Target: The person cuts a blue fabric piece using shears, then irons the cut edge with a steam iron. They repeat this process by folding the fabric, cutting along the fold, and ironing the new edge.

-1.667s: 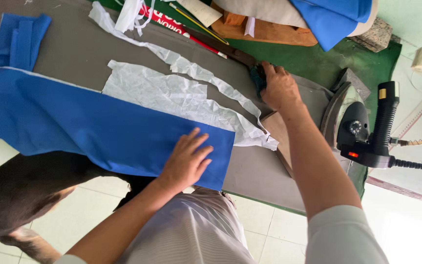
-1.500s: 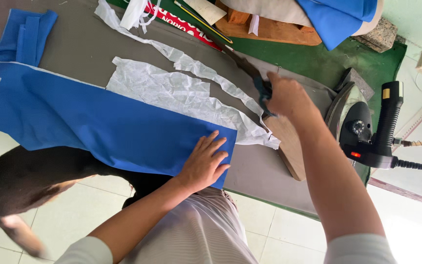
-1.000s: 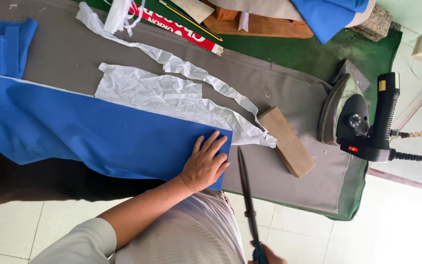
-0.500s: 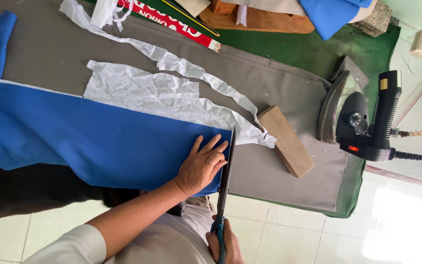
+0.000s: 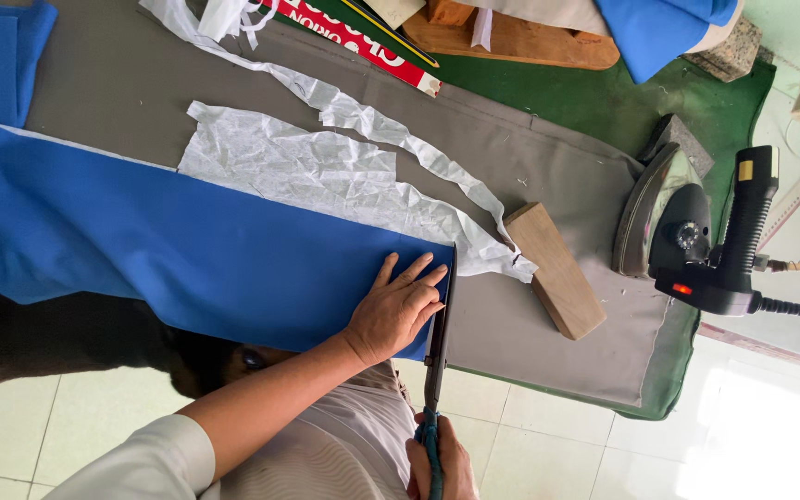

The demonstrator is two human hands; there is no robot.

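My left hand lies flat, fingers spread, on the right end of a long blue fabric panel spread over a grey padded table. My right hand, low at the frame's bottom edge, grips the teal handles of a long pair of scissors. The blades run along the fabric's right edge, just beside my left fingertips. A crumpled white interfacing sheet lies behind the blue fabric, partly under it.
A wooden block lies right of the scissors. A steam iron rests at the table's right end with its hose trailing off. White strips, a red printed strip, a wooden board and more blue fabric sit at the back.
My right hand left the far side of the table, came down to the near edge with the scissors, and brought the blades up along the blue fabric's right edge. My left hand stayed pressed down.
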